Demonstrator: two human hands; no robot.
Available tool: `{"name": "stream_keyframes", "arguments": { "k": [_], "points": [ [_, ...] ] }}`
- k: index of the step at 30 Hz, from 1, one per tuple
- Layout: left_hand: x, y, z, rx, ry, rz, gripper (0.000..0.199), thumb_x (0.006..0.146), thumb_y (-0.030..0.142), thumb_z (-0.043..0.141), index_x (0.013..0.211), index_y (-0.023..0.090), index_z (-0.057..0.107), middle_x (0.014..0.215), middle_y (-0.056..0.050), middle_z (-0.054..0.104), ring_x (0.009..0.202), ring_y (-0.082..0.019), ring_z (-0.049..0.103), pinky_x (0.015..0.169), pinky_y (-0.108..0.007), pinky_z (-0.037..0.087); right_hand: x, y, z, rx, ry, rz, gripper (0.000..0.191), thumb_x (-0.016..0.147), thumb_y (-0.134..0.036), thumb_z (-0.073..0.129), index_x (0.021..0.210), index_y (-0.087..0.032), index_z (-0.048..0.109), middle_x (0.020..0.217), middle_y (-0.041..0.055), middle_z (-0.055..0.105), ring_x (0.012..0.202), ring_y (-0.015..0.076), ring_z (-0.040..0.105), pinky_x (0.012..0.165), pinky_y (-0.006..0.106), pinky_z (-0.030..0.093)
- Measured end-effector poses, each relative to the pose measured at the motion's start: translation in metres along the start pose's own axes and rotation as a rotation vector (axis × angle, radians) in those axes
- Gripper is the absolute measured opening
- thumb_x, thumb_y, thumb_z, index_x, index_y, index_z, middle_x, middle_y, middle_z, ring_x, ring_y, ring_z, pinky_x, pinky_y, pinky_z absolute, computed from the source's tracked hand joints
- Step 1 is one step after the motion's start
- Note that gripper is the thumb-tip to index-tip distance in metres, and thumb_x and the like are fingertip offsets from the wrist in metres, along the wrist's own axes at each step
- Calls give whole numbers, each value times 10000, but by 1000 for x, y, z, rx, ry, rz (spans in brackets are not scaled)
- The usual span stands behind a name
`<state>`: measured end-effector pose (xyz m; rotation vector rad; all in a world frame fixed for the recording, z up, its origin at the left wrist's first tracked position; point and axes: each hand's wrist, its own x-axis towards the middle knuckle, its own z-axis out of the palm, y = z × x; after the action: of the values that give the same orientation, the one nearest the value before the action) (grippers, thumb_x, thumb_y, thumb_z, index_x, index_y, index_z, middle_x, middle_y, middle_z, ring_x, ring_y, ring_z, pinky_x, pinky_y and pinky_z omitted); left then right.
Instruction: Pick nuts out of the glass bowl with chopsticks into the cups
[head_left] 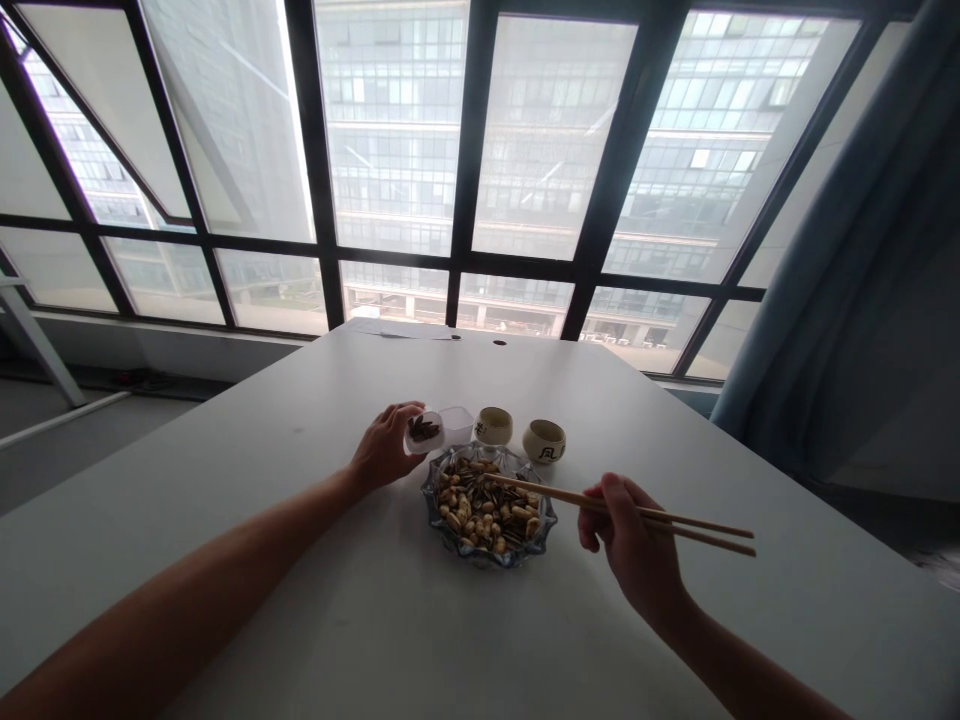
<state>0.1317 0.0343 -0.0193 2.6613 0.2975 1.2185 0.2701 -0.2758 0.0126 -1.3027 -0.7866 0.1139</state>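
Observation:
My left hand [386, 445] grips a small clear plastic cup [425, 446], tilted toward me, with dark sunflower seeds [424, 428] inside. In my right hand [628, 535] is a pair of wooden chopsticks [694, 528], their tips over a scalloped glass bowl [489, 556]. Peanuts and sunflower seeds [480, 510] fill this bowl, which stands between my hands. Whether the chopstick tips pinch a seed is too small to tell. Just behind the bowl's rim stand another clear plastic cup [456, 424] and two cream ceramic cups, one in the middle [493, 427] and one on the right [544, 441].
Everything stands on a long white table [300, 600]. White sheets [412, 330] lie at its far end, near two dark round holes. Large dark-framed windows [461, 200] rise beyond, a blue curtain [832, 260] hangs at the right, and a white metal frame [45, 345] stands at the left.

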Motion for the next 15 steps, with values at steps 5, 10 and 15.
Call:
{"name": "stream_keyframes", "arguments": {
  "k": [5,10,15],
  "points": [
    [0,0,1,103,-23,-128,568,735,369,702,1233,205,483,1270,-144,621,1180,-313,591,1018,-459,458,7,8,0,162,79,158,459,773,-601,716,654,-173,597,434,-14,538,337,119,484,320,214,372],
    [0,-4,3,227,-22,-324,714,788,509,636,1365,184,369,1218,-176,655,1104,-356,638,972,-497,440,8,10,-1,204,102,204,463,732,-599,752,648,-166,608,436,-10,544,341,110,484,320,203,369],
    [0,-6,3,256,-121,-383,736,785,547,629,1367,177,373,1183,-193,676,1091,-375,643,945,-502,438,9,13,-2,223,125,226,473,718,-604,763,650,-162,609,436,-15,540,345,102,481,322,195,364]
  ]
}}
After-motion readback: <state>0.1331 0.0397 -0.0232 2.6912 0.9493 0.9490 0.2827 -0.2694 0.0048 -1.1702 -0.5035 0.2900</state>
